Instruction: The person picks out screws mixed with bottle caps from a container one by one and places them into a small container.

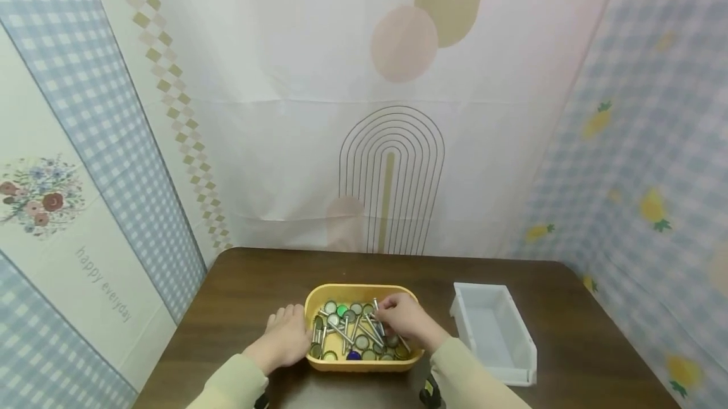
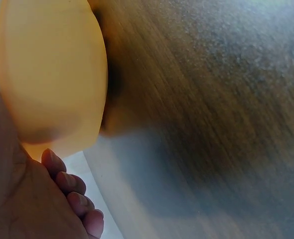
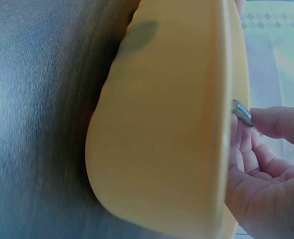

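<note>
A yellow plastic basin [image 1: 364, 366] holds several silver bolts [image 1: 340, 332] and a mix of bottle caps [image 1: 362, 342], among them a green one [image 1: 342, 310] and a dark blue one [image 1: 354, 355]. Over the basin's right part, my right hand [image 1: 406, 317] pinches a bolt [image 3: 242, 111] between thumb and fingers; its end shows just past the rim in the right wrist view. My left hand [image 1: 289, 336] lies against the basin's left side, its fingers [image 2: 71, 183] loosely bent and holding nothing. In the left wrist view the basin's outer wall [image 2: 52, 69] is beside it.
A white open-front bin [image 1: 493, 333] stands on the brown wooden table [image 1: 256, 276], to the right of the basin and my right forearm. Behind the table hangs a patterned cloth [image 1: 284, 162], with checked cloth [image 1: 654, 143] along the right side.
</note>
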A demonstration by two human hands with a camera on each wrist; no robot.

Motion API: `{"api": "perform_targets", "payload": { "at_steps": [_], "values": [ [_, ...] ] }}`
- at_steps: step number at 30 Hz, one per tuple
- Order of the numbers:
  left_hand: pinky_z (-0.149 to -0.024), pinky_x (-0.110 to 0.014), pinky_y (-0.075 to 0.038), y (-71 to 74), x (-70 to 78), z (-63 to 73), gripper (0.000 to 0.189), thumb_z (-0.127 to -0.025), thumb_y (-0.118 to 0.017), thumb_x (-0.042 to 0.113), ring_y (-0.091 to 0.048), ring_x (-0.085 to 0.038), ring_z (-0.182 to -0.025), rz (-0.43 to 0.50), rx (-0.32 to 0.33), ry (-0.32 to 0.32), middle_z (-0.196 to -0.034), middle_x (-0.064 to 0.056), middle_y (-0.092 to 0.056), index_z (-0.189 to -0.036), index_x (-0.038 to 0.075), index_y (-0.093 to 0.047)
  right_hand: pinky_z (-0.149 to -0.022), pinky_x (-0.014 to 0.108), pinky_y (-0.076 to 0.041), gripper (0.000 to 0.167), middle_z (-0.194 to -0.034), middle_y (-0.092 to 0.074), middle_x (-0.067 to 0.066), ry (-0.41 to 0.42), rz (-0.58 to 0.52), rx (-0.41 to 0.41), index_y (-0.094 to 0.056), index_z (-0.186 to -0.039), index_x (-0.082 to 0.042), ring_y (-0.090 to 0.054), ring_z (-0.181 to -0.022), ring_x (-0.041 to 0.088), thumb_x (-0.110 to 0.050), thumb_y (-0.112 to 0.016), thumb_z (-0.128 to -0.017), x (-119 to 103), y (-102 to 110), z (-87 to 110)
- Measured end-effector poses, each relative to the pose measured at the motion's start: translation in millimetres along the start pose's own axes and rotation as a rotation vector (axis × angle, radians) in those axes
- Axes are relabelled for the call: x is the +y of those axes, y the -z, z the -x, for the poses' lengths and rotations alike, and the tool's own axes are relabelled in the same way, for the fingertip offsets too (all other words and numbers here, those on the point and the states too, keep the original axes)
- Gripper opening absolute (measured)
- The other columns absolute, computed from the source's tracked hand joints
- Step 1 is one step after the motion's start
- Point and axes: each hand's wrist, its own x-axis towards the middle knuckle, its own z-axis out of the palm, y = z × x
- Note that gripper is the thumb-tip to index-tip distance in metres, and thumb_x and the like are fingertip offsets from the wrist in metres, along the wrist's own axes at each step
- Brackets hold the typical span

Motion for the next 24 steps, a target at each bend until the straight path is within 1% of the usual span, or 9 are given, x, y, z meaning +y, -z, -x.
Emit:
{"api": "perform_targets", "payload": {
  "at_steps": [3, 6, 8, 10, 13, 15, 17, 21, 24],
  "values": [
    [-0.077, -0.046, -0.032, -2.6, -0.7, 0.2, 0.03, -0.088, -0.059, 0.026, -0.041, -0.027, -0.085, -0.009, 0.005, -0.006, -0.086, -0.007, -0.043, -0.102, 0.0, -0.051, -0.053, 0.033, -0.049, 0.013, -0.073, -0.062, 0.007, 0.024, -0.003, -0.015, -0.065, -0.088, 0.0, -0.057, -0.057, 0.015, -0.013, -0.067, -0.09, 0, 8, 3.7],
    [-0.079, -0.048, -0.032, -1.0, -0.2, 0.8, 0.03, -0.09, -0.057, 0.026, -0.041, -0.028, -0.086, -0.002, -0.014, -0.009, -0.088, -0.008, -0.043, -0.103, 0.0, -0.05, -0.055, 0.034, -0.051, 0.012, -0.072, -0.062, 0.007, 0.031, -0.034, -0.016, -0.065, -0.089, 0.0, -0.058, -0.059, 0.015, -0.013, -0.066, -0.089, 1, 15, 6.3],
    [-0.08, -0.048, -0.032, -0.9, -1.0, 0.6, 0.031, -0.09, -0.057, 0.026, -0.041, -0.028, -0.087, -0.012, -0.013, -0.007, -0.089, -0.008, -0.043, -0.104, 0.0, -0.05, -0.059, 0.037, -0.053, 0.014, -0.075, -0.062, 0.009, 0.038, -0.053, -0.015, -0.065, -0.093, 0.001, -0.06, -0.062, 0.016, -0.012, -0.065, -0.089, 1, 20, 6.7],
    [-0.08, -0.049, -0.032, 2.7, 0.0, 1.9, 0.03, -0.09, -0.057, 0.025, -0.041, -0.028, -0.087, -0.017, -0.02, -0.005, -0.09, -0.009, -0.043, -0.105, -0.001, -0.049, -0.062, 0.04, -0.053, 0.017, -0.079, -0.062, 0.012, 0.031, -0.088, -0.013, -0.064, -0.096, 0.004, -0.06, -0.065, 0.018, -0.012, -0.064, -0.09, 2, 24, 7.6],
    [-0.079, -0.048, -0.032, 2.9, -0.4, 1.7, 0.031, -0.089, -0.057, 0.025, -0.04, -0.027, -0.087, -0.028, -0.013, -0.006, -0.09, -0.008, -0.043, -0.105, 0.0, -0.049, -0.065, 0.041, -0.054, 0.02, -0.086, -0.063, 0.016, 0.034, -0.128, 0.003, -0.063, -0.097, 0.007, -0.061, -0.069, 0.02, -0.011, -0.065, -0.089, 5, 32, 9.9],
    [-0.079, -0.048, -0.032, 2.1, -0.8, 0.9, 0.031, -0.089, -0.057, 0.025, -0.04, -0.028, -0.086, -0.023, -0.007, -0.013, -0.09, -0.008, -0.043, -0.105, 0.0, -0.049, -0.068, 0.042, -0.054, 0.02, -0.09, -0.063, 0.018, 0.021, -0.158, 0.019, -0.063, -0.097, 0.007, -0.062, -0.072, 0.022, -0.011, -0.065, -0.089, 8, 39, 11.9],
    [-0.079, -0.048, -0.032, 1.9, -0.4, 0.7, 0.031, -0.089, -0.057, 0.025, -0.04, -0.028, -0.086, -0.019, -0.006, -0.015, -0.089, -0.008, -0.042, -0.104, 0.0, -0.049, -0.068, 0.041, -0.055, 0.02, -0.093, -0.063, 0.019, 0.005, -0.156, 0.05, -0.063, -0.098, 0.006, -0.063, -0.074, 0.024, -0.012, -0.065, -0.09, 11, 46, 14.7],
    [-0.078, -0.048, -0.032, 2.3, 1.0, 1.2, 0.031, -0.089, -0.058, 0.026, -0.04, -0.028, -0.086, -0.015, -0.021, -0.005, -0.089, -0.009, -0.042, -0.104, 0.0, -0.049, -0.069, 0.04, -0.055, 0.023, -0.097, -0.063, 0.019, -0.027, -0.176, 0.09, -0.062, -0.104, 0.007, -0.064, -0.076, 0.025, -0.012, -0.064, -0.092, 20, 65, 20.7],
    [-0.078, -0.047, -0.032, 3.3, 2.4, 1.4, 0.032, -0.09, -0.058, 0.026, -0.039, -0.027, -0.086, -0.015, -0.03, 0.0, -0.089, -0.008, -0.042, -0.105, 0.0, -0.049, -0.071, 0.04, -0.055, 0.025, -0.098, -0.062, 0.018, -0.027, -0.189, 0.109, -0.06, -0.106, 0.008, -0.064, -0.078, 0.025, -0.012, -0.063, -0.092, 27, 82, 26.7]
  ]
}}
